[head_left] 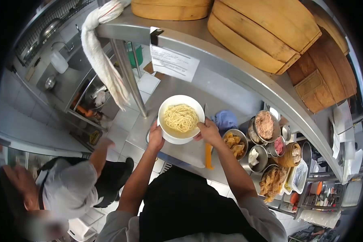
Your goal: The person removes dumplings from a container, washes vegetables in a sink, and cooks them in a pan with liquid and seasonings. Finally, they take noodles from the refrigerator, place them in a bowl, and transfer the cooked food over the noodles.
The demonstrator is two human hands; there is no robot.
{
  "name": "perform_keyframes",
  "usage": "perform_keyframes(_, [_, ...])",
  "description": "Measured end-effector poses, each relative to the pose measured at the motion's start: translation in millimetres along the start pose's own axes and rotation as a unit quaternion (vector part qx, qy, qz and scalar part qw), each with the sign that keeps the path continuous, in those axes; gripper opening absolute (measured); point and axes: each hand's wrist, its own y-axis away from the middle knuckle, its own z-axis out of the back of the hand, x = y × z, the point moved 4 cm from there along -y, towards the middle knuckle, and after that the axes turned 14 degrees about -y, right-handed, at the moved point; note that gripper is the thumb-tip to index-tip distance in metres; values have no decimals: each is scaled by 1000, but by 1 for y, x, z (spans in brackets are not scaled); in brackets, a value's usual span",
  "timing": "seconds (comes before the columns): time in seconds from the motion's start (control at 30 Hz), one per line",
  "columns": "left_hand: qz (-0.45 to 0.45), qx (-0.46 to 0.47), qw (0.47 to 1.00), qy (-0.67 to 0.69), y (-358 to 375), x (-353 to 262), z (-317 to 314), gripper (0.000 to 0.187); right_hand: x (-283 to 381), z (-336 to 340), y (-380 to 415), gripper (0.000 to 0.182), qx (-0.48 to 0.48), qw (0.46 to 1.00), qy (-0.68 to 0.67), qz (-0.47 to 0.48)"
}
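Observation:
Both my hands hold a white bowl point(181, 140) above the steel counter point(177, 155). Pale yellow noodles point(181, 117) lie in it, with what looks like some broth around them. My left hand point(155, 136) grips the bowl's left side, fingers partly hidden beneath. On the right side, my right hand point(208, 131) has its thumb at the rim and its other fingers curled under. Just right of the bowl lies a blue cloth point(226, 120). A yellow-orange handle point(209, 156) sticks out below my right wrist.
Metal bowls of food, among them minced meat point(264, 125) and brown fried pieces point(272, 181), crowd the right side. A steel shelf point(230, 54) carries wooden steamers point(266, 28) overhead. A towel point(103, 56) hangs from its left end. A co-worker point(70, 187) stands at lower left.

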Motion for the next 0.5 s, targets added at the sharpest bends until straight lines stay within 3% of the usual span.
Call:
perform_keyframes(0.03, [19,-15,1000,11,0,2,-3,37,-2,6,-3,37,-1,1000,0,1])
perform_keyframes(0.07, [38,-30,999,22,0,5,-6,38,-1,17,-6,39,-44,977,177,107])
perform_keyframes(0.1, [37,-29,999,23,-4,7,-11,38,4,25,-8,41,-86,910,348,209])
perform_keyframes(0.13, [45,-25,999,14,-6,11,-11,38,2,28,-12,41,-86,909,349,211])
perform_keyframes(0.2, [50,-22,998,7,-16,20,-15,38,-9,33,-24,45,-5,989,38,141])
perform_keyframes(0.23, [41,9,999,-11,-21,20,-21,37,-8,36,-27,45,-3,989,39,141])
perform_keyframes(0.3, [23,38,999,-29,-36,17,-32,37,-12,42,-38,48,0,958,-288,4])
perform_keyframes(0.4, [65,69,995,24,-67,6,-64,40,-32,86,-97,52,22,948,-316,27])
perform_keyframes(0.47, [100,112,989,14,-87,-13,-94,44,-21,108,-129,50,62,908,-408,71])
perform_keyframes(0.5, [82,131,988,-7,-101,-15,-101,44,-31,137,-161,48,33,935,-345,73])
